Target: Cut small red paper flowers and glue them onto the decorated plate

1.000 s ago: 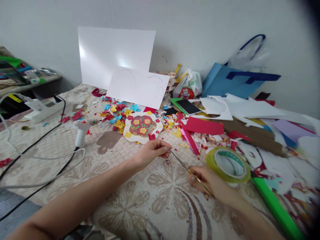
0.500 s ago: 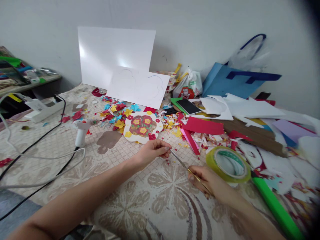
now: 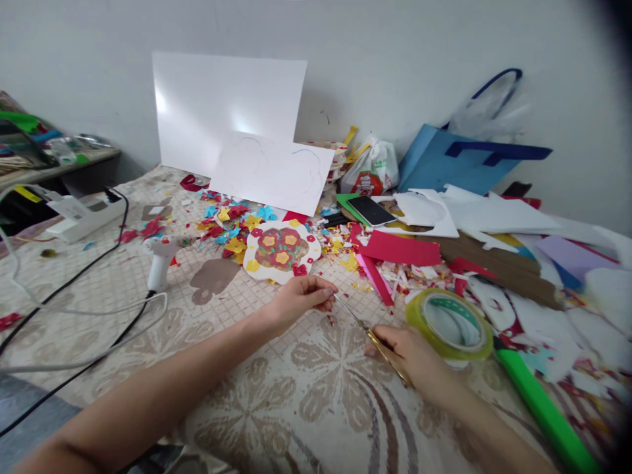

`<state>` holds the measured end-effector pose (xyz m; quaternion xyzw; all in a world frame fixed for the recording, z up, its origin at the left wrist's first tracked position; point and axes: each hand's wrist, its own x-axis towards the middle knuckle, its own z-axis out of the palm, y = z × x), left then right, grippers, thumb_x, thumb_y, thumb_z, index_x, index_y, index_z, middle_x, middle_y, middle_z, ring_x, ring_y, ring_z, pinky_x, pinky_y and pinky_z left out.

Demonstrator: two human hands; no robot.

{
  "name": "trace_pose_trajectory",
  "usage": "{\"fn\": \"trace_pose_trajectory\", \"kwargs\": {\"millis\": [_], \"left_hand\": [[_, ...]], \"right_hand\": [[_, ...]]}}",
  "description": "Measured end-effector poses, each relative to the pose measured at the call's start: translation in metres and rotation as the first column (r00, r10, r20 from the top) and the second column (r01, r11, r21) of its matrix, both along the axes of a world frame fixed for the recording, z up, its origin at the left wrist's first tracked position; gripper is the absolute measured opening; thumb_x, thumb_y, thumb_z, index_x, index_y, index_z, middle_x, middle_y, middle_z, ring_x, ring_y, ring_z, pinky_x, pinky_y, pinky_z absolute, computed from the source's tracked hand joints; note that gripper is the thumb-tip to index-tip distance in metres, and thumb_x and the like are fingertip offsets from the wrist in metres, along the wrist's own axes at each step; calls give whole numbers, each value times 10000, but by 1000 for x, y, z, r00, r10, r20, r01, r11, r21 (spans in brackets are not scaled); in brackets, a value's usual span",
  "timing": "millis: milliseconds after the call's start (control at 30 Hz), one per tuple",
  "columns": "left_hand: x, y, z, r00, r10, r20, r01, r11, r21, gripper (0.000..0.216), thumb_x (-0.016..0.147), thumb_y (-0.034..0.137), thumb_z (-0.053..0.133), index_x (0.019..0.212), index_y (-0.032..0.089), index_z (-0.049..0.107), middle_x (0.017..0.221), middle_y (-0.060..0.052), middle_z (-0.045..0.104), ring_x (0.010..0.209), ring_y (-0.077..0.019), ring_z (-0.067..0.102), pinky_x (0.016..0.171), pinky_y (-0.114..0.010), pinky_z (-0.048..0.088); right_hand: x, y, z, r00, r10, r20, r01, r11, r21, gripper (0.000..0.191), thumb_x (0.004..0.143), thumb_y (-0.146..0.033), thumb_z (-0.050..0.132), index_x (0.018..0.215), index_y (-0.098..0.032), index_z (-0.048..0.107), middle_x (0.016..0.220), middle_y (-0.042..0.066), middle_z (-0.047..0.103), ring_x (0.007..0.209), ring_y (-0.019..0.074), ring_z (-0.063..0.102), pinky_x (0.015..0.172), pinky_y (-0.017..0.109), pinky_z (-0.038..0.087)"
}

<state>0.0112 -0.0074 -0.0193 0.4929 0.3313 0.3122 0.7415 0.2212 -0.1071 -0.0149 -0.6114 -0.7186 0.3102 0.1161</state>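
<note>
Near the middle of the cloth, my left hand [image 3: 306, 303] is pinched closed around something too small to name. My right hand [image 3: 407, 355] grips a pair of gold-handled scissors [image 3: 382, 349]. The thin metal blades point up and left, with their tips at my left fingertips. Just beyond my left hand lies a white scalloped paper piece [image 3: 254, 257] decorated with yellow and red paper flowers around a brown centre. Tiny red scraps are scattered on the cloth below the blade tips.
A roll of tape [image 3: 417, 322] and a green-handled tool [image 3: 543, 401] lie right of my right hand. A white glue gun [image 3: 159, 263] with cables stands left. Paper flowers, red paper [image 3: 402, 249], a phone [image 3: 371, 210] and white offcuts lie behind; a blue bag [image 3: 444, 164] leans at the wall.
My right hand has turned slightly, and the scissors' gold handles show more and look tilted further. My left hand stays in nearly the same place.
</note>
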Motion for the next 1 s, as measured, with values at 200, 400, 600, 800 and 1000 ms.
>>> {"fn": "trace_pose_trajectory", "kwargs": {"millis": [200,400,600,800,1000], "left_hand": [[-2,7,2,994,103,29,-104,994,17,257,706,323,715,825,113,627,680,-3,616,602,-74,559,607,-211,430],[-3,6,5,996,77,44,-78,997,20,254,711,322,710,837,122,615,684,11,596,604,-70,556,623,-215,432],[-3,0,8,999,25,43,-28,998,58,267,739,326,688,904,138,592,731,-4,617,626,-79,568,622,-219,442],[-1,-7,13,999,-11,37,6,991,133,317,737,336,687,951,131,573,748,-8,609,648,-93,572,639,-238,459],[1,-10,11,998,-57,27,50,977,205,324,752,348,668,963,129,557,733,-11,601,652,-101,564,631,-243,449]], "right_hand": [[-5,0,-1,962,-56,267,20,991,135,376,898,-460,400,642,-203,502,548,24,604,529,176,561,489,251,280],[-15,1,1,795,-248,553,111,957,270,287,858,-466,480,767,-207,563,647,74,693,590,249,650,477,278,295],[-13,0,0,844,-301,444,97,900,426,250,854,-299,514,1055,-157,560,1025,121,649,826,267,644,626,330,449],[-17,3,14,979,-198,54,143,845,516,222,901,-242,416,1023,-190,594,1096,102,600,981,230,583,818,352,456],[-36,33,33,912,-120,-391,197,967,162,219,894,-304,446,1025,-171,562,908,53,651,664,140,625,579,242,482]]}}
